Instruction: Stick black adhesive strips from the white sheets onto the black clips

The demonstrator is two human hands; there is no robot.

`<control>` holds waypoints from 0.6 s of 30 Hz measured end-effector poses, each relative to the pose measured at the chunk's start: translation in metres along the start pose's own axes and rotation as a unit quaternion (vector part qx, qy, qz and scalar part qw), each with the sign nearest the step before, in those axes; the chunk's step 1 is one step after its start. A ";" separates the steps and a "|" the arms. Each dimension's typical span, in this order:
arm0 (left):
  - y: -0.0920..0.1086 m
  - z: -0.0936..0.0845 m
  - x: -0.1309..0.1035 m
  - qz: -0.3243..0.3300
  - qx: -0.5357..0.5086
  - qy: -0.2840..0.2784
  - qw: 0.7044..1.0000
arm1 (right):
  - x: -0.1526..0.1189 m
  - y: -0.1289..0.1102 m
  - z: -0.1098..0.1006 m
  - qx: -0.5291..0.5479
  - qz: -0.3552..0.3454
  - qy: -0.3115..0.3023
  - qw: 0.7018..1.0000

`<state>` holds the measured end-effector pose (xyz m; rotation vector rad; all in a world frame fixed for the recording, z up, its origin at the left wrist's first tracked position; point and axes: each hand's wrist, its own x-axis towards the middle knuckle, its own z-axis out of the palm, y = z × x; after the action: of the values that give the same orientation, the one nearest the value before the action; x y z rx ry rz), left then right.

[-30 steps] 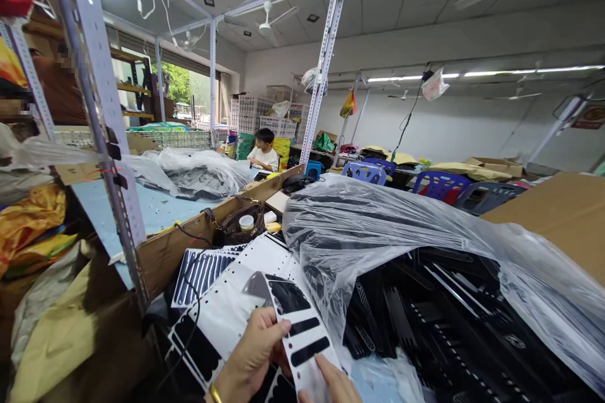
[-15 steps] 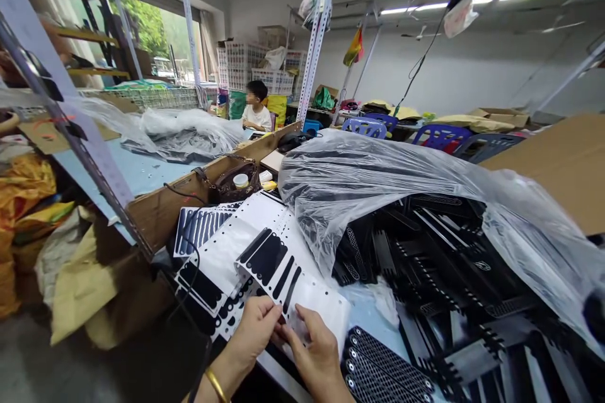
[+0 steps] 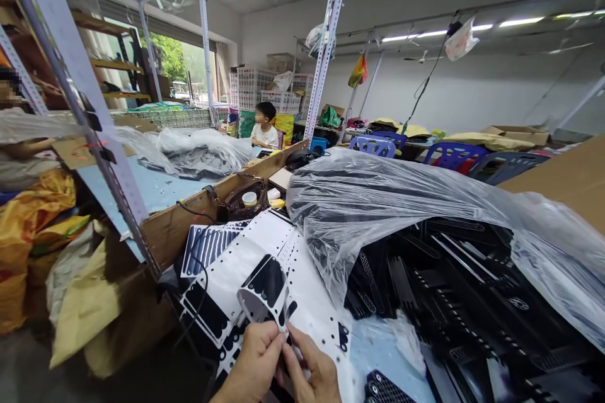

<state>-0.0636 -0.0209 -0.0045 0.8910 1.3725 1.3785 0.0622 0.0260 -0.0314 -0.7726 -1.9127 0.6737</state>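
Note:
My left hand (image 3: 255,359) is closed in a pinch at the near edge of a white sticker sheet (image 3: 259,302) printed with black strips. The sheet curls up in front of my fingers. Close against it, my right hand (image 3: 309,368) also pinches at the sheet, its fingertips meeting those of the left; any small piece between them is too hidden to make out. Under and beyond the hands lie more white sheets (image 3: 312,283) with black shapes and holes. Black strips with a mesh pattern (image 3: 385,388) are stacked right of my right hand.
A heap of black plastic parts (image 3: 463,277) fills the right side, partly under a clear plastic sheet (image 3: 359,195). A wooden divider (image 3: 165,233), a dark brown bag (image 3: 241,198) and a metal post (image 3: 113,157) stand left. One person (image 3: 265,129) sits beyond; another is at the far left.
The sticker sheet has gone from lying fairly flat to bent into a curl. Both hands are now closer together, and the camera view has tilted up slightly.

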 end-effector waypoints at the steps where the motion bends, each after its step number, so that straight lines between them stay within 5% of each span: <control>1: 0.002 0.001 0.001 -0.004 -0.010 -0.006 1.000 | -0.002 -0.002 0.005 0.036 0.049 0.001 0.998; 8: 0.004 0.004 0.012 -0.035 0.007 -0.089 0.995 | 0.001 0.003 0.004 0.126 0.198 0.013 0.972; 14: 0.012 -0.009 0.017 -0.062 0.006 -0.108 0.992 | 0.014 0.023 -0.038 0.117 0.247 0.000 0.962; 18: 0.026 -0.039 0.041 -0.070 0.144 0.028 0.987 | 0.015 0.033 -0.100 0.127 0.306 0.085 0.940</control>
<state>-0.1151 0.0096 0.0125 0.9286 1.6737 1.1231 0.1550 0.0724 -0.0058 -1.2265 -1.3814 1.1627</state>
